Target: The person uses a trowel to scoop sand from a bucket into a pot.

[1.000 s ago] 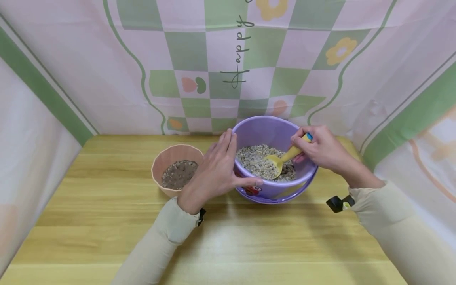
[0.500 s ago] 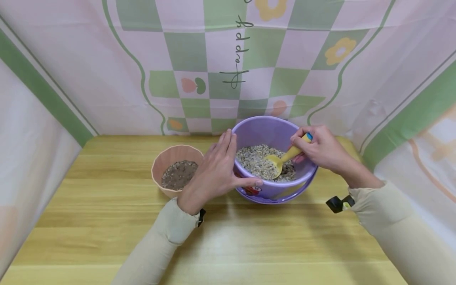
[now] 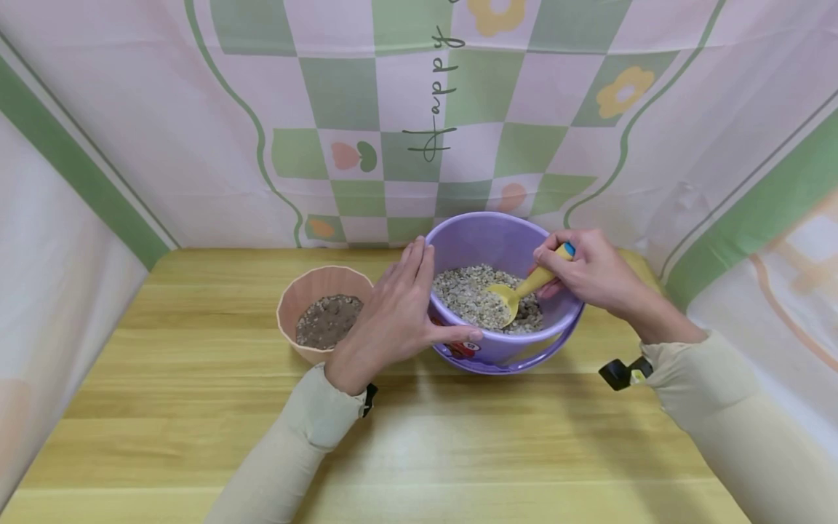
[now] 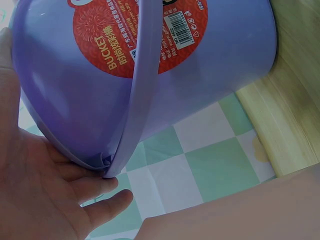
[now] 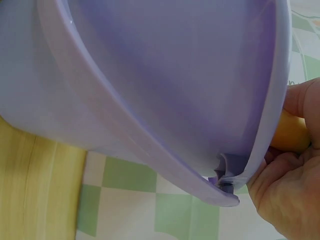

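A purple bucket (image 3: pixel 497 351) of pale, coarse gravel (image 3: pixel 468 295) stands toward the back of the wooden table. My right hand (image 3: pixel 592 271) grips the handle of a yellow toy shovel (image 3: pixel 538 278), whose blade rests in the gravel. In the right wrist view, the bucket wall hides most of the shovel. My left hand (image 3: pixel 396 309) lies against the bucket's left side with fingers straight, its thumb along the front rim. The left wrist view shows these fingers (image 4: pixel 102 207) beside the bucket's handle joint. Left of the bucket sits a peach fluted bowl (image 3: pixel 308 287) with brownish grit inside.
The bucket's purple carrying handle (image 3: pixel 524 367) hangs down in front. Behind the wooden table (image 3: pixel 196 407) hangs a green-and-white checked cloth (image 3: pixel 347 94), with more cloth at both sides. My left forearm passes close to the bowl's right side.
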Action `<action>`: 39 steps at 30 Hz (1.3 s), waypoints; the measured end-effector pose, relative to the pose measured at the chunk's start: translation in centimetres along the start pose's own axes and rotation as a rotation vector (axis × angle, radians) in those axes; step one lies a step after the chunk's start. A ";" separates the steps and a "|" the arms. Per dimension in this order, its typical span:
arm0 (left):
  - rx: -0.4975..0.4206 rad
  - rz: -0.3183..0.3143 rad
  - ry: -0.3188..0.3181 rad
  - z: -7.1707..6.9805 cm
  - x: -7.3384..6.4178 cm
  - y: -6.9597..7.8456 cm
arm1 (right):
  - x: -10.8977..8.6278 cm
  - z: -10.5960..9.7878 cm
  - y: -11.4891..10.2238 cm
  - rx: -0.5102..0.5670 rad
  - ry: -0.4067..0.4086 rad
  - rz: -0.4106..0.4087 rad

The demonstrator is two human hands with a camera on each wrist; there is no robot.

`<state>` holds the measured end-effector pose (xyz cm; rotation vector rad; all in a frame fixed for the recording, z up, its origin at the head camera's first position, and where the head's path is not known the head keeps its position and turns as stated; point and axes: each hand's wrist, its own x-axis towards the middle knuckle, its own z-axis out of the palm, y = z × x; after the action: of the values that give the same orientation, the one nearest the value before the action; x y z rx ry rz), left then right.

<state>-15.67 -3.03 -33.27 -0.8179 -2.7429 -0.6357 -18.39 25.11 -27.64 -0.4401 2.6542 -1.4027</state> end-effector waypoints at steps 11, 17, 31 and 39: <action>-0.010 -0.014 -0.010 -0.1 0.0 0.1 | 0.0 -0.4 0.0 0.099 -0.027 0.008; -0.018 -0.016 -0.014 -0.1 0.0 0.1 | 0.0 -0.5 0.0 0.127 -0.045 0.026; -0.032 -0.039 -0.035 -0.2 0.0 0.3 | -0.1 -0.8 0.3 0.294 -0.065 0.055; -0.034 -0.030 -0.025 -0.2 0.0 0.2 | -0.1 -0.9 0.5 0.355 -0.084 0.046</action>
<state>-15.51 -2.94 -33.06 -0.7993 -2.7786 -0.6839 -18.63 26.17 -27.54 -0.3850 2.2677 -1.7493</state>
